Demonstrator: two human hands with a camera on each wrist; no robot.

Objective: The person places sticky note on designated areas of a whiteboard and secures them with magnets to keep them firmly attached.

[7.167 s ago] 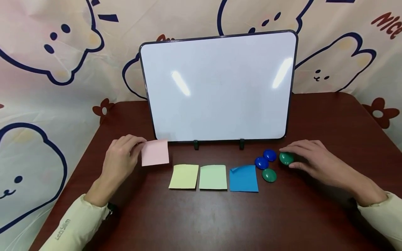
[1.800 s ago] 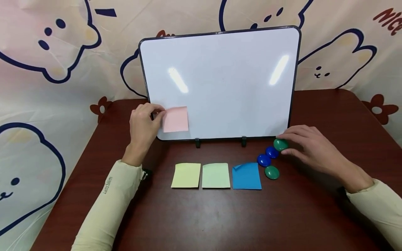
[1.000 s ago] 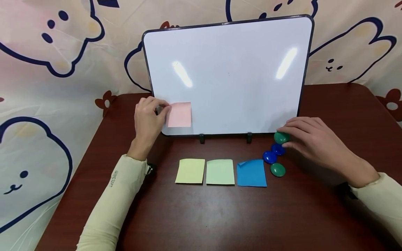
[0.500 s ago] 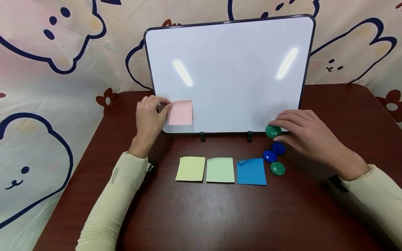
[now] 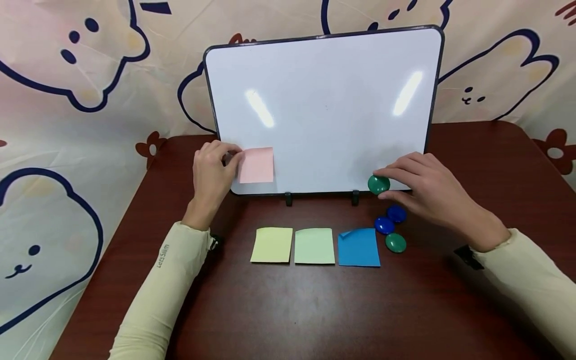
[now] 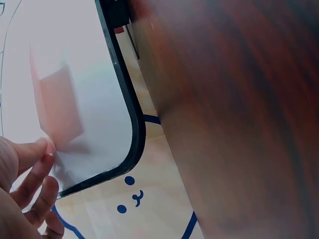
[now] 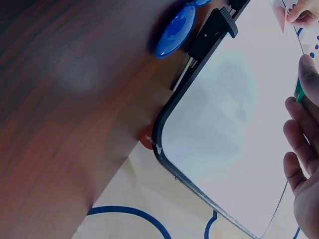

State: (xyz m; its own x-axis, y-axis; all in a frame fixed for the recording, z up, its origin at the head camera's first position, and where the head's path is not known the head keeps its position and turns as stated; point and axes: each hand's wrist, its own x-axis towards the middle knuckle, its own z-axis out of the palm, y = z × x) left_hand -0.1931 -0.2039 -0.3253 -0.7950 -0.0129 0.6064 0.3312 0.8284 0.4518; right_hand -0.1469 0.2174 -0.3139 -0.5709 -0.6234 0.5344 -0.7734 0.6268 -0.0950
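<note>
At the lower left of a whiteboard point(image 5: 324, 110), my left hand point(image 5: 212, 172) pinches the left edge of a pink sticky note point(image 5: 257, 165). The left wrist view shows the note point(image 6: 61, 107) standing out from the board, thumb and forefinger at its edge. My right hand point(image 5: 427, 187) holds a round green magnet point(image 5: 379, 184) between thumb and fingers, in front of the board's lower right. In the right wrist view only a green sliver of that magnet point(image 7: 299, 91) shows past the thumb. Below it on the table lie two blue magnets point(image 5: 384, 225) and another green magnet point(image 5: 396, 243).
A yellow note point(image 5: 272, 245), a pale green note point(image 5: 314, 246) and a blue note point(image 5: 359, 247) with a folded corner lie in a row on the dark table point(image 5: 288, 310). Two black feet point(image 5: 288, 199) support the board. A printed curtain point(image 5: 112, 135) hangs behind.
Over the seven seconds, the pink note was raised from beside the board's lower left corner to its face. My right hand lifted the green magnet off the table and lately moved it left.
</note>
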